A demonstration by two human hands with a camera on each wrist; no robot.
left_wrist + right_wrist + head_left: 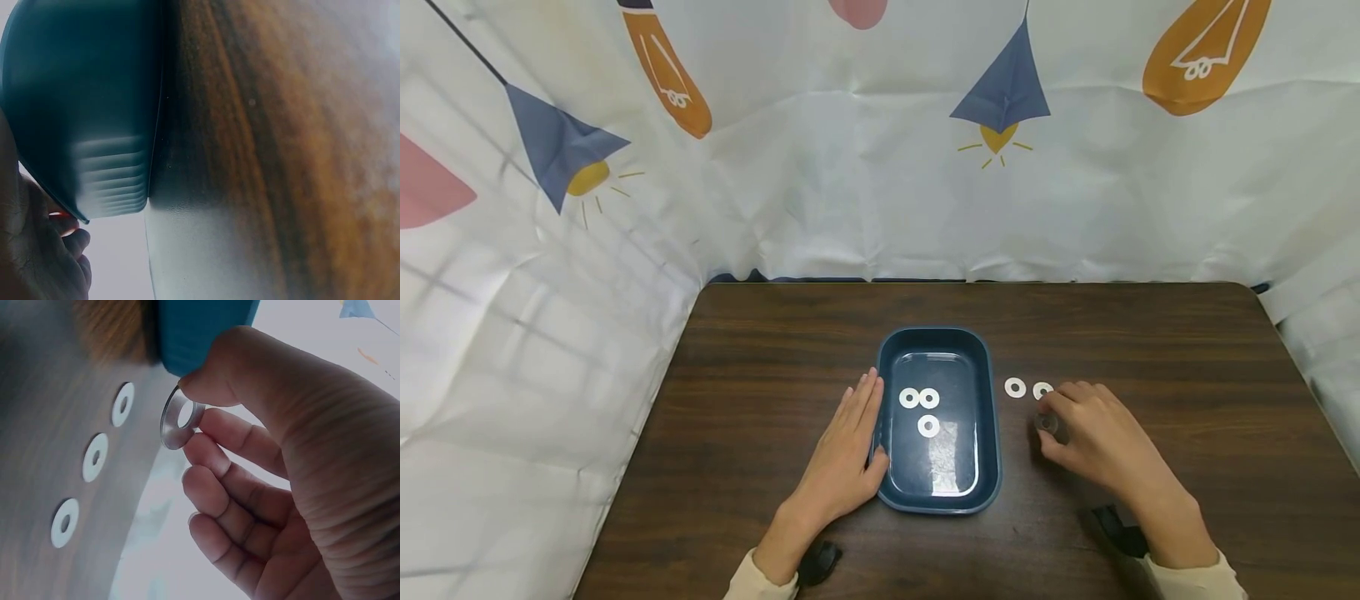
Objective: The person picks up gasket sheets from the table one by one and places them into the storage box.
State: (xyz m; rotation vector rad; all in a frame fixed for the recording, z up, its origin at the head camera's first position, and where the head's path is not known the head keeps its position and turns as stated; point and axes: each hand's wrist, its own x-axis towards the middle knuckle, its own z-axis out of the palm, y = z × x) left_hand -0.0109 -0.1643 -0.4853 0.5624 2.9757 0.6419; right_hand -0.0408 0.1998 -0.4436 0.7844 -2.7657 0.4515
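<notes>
**Pinching a washer next to the tray, slippery little thing**

So I'm holding one metal washer (181, 419) between my thumb and fingertips with my right hand (1093, 437), just off the table, right beside the blue tray (992, 454). It's a narrow pinch, thumb on top and fingers curled under the rim. My left hand (842, 454) isn't gripping anything; it's lying flat with straight fingers along the left wall of the tray, thumb touching the near corner.

Three washers (928, 426) are already sitting in the tray. In the head view two more washers (1015, 387) are lying on the table just beyond my right knuckles, and the wrist view is showing three (95, 457) in a row there, so my hand is probably hiding one.

What's bugging me: I'm only catching this washer by its edge, so I'm guessing it could tip out of the pinch and roll across the table. The tray floor is looking glossy too, so a dropped one might bounce or slide. And my knuckles are close enough to the loose ones to knock them.

The surface is a dark wood-grain table (1150, 333). A white wrinkly sheet (880, 208) with blue and orange lamp prints is hanging behind it and down the left side.
</notes>
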